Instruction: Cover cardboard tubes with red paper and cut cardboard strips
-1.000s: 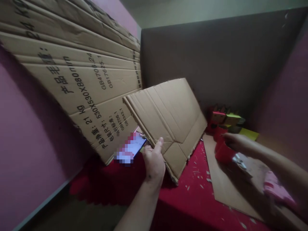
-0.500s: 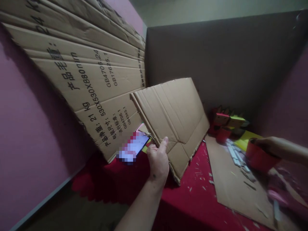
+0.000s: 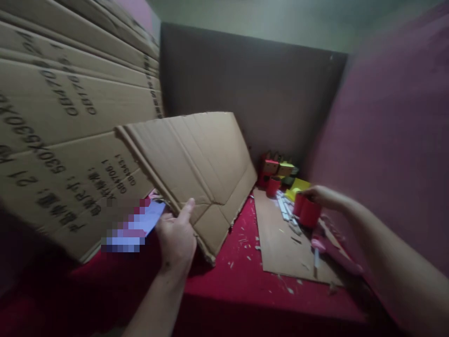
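Observation:
My left hand point(image 3: 176, 236) grips the lower left edge of a folded brown cardboard sheet point(image 3: 199, 164) that leans up off the red table point(image 3: 242, 276), thumb on its front face. A phone with a lit screen point(image 3: 135, 224) lies just left of that hand. My right hand point(image 3: 321, 196) reaches across at the right and is closed over the top of a red cylinder-shaped cup point(image 3: 307, 211), which hovers at the far right edge of a flat cardboard mat point(image 3: 277, 238).
A big printed carton panel point(image 3: 63, 135) leans against the left wall. At the back corner stand small red and yellow paper boxes point(image 3: 278, 169) and another red cup point(image 3: 271, 186). White strips and paper scraps litter the mat; something pink point(image 3: 328, 248) lies at its right.
The view has swung to the right. My right hand has carried the red cup back toward the far right of the mat. My left hand keeps its hold on the cardboard sheet.

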Available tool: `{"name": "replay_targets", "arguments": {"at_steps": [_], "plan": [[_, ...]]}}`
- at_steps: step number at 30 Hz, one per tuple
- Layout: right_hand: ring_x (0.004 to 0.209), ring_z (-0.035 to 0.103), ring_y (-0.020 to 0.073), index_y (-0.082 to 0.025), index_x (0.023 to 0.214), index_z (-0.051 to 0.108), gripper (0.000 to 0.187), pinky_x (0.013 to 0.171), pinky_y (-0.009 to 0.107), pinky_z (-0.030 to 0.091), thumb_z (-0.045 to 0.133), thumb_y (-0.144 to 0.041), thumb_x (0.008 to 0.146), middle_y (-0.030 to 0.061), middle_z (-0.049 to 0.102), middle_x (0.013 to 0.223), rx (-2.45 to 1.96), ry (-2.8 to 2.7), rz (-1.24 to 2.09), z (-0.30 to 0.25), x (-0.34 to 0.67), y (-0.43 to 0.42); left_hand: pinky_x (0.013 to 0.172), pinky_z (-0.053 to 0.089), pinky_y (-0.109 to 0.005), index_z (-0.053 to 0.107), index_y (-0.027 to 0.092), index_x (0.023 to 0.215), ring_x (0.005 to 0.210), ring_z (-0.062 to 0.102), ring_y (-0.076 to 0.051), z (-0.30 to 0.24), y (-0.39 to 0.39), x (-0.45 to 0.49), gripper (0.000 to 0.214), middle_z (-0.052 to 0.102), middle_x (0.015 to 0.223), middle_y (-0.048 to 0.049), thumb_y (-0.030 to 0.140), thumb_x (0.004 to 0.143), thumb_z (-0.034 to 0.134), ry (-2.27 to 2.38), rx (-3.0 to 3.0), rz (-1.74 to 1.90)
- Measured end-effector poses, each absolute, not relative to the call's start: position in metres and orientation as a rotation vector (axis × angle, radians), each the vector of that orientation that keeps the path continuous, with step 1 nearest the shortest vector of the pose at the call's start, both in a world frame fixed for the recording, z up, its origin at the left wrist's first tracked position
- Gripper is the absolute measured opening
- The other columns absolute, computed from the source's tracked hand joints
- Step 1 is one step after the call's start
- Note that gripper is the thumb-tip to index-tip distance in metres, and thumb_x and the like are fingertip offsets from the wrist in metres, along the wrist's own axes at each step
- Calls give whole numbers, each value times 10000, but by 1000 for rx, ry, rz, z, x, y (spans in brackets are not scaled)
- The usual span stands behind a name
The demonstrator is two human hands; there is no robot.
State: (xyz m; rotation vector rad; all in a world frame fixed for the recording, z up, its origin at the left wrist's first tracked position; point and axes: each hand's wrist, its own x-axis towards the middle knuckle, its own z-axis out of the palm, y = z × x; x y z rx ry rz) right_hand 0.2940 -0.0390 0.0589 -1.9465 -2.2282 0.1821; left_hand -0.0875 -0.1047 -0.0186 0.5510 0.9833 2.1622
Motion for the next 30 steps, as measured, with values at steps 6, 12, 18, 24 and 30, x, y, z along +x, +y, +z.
{"name": "replay_targets", "arguments": {"at_steps": [6, 12, 18, 24, 30], "plan": [[692, 635, 172, -190, 872, 726, 487, 583, 208, 446, 420, -17, 534, -3, 716, 779, -2037, -2172, 87, 57, 303, -27, 623, 536, -309, 637, 110, 632, 531, 574, -109, -14, -106, -87, 146, 623, 606, 28, 180, 572, 751, 901, 538, 2194], [776, 640, 216, -175, 887, 722, 445, 643, 242, 450, 450, -24, 568, 47, 716, 856, -2059, -2160, -59, 45, 300, -19, 599, 540, -291, 653, 107, 650, 541, 587, -116, -14, -105, -87, 162, 639, 624, 18, 188, 562, 761, 933, 543, 2230], [804, 644, 184, -198, 951, 708, 555, 651, 212, 460, 420, 8, 524, 17, 717, 917, -1991, -2292, 34, 56, 299, -17, 552, 537, -268, 650, 114, 635, 544, 590, -116, -11, -105, -86, 141, 637, 624, 22, 167, 564, 760, 899, 561, 2233], [816, 649, 172, -208, 962, 705, 538, 668, 204, 470, 424, 5, 555, 1, 718, 928, -1950, -2323, 5, 58, 295, -18, 577, 544, -276, 626, 114, 604, 520, 580, -108, -10, -106, -86, 151, 620, 585, 35, 165, 560, 761, 922, 548, 2246], [785, 656, 215, -193, 936, 720, 473, 671, 241, 475, 467, -7, 582, 41, 726, 874, -1996, -2307, -134, 53, 294, -19, 584, 538, -283, 628, 118, 621, 539, 585, -116, -7, -107, -85, 157, 634, 618, 31, 160, 537, 753, 918, 531, 2241]]}}
